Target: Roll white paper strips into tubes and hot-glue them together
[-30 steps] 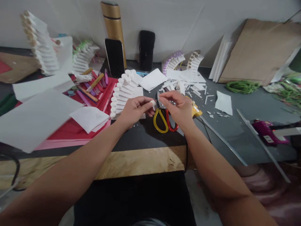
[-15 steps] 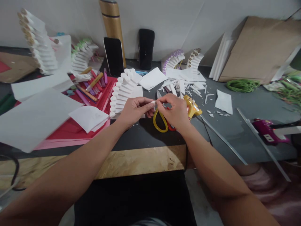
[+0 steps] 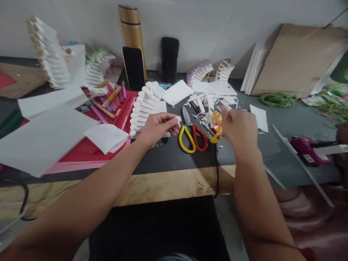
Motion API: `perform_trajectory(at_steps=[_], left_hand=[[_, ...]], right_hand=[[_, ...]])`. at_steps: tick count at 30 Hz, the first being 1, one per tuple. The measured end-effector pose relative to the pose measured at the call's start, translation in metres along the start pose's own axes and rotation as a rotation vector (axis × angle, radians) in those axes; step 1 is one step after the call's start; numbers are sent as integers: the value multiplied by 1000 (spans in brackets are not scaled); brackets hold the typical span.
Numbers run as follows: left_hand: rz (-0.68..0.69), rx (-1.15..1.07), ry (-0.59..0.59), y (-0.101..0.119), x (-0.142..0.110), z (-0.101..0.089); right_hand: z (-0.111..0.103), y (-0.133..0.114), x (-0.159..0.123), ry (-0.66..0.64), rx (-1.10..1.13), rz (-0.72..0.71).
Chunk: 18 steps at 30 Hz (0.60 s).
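My left hand is closed in a pinch on a small white paper piece, whose end shows past the thumb and fingertips. To the right, my right hand is curled over a yellow hot glue gun and hides most of it. Scissors with one yellow and one red handle lie slightly open between the hands. Just behind my left hand stands a fanned row of white paper rolls with rounded ends. White paper scraps are scattered behind the scissors.
Red sheets, white paper and coloured sticks lie at the left. A phone leans on a gold flask. Rightward are green cord, a purple glue gun with another person's arm near it, and a glue stick.
My right hand has left the paper piece and moved right onto the yellow glue gun. My left hand still holds the piece in nearly the same spot. The scissors are now uncovered.
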<state>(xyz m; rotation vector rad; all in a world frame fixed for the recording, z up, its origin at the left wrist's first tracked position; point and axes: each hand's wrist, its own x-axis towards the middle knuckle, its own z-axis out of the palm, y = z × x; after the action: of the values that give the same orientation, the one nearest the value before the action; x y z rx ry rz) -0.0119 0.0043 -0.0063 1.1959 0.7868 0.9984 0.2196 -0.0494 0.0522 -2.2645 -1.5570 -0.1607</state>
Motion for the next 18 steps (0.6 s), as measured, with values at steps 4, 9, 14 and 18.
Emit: perform_trajectory(at_steps=[4, 9, 14, 18], left_hand=[[9, 5, -6, 0, 0, 1], [19, -4, 13, 1, 0, 1], [17, -23, 18, 3, -1, 2], [27, -9, 11, 3, -1, 3]], right_hand=[[2, 12, -7, -260, -250, 173], [17, 24, -7, -357, -174, 258], [24, 37, -6, -238, 414, 461], [25, 37, -8, -160, 974, 591]])
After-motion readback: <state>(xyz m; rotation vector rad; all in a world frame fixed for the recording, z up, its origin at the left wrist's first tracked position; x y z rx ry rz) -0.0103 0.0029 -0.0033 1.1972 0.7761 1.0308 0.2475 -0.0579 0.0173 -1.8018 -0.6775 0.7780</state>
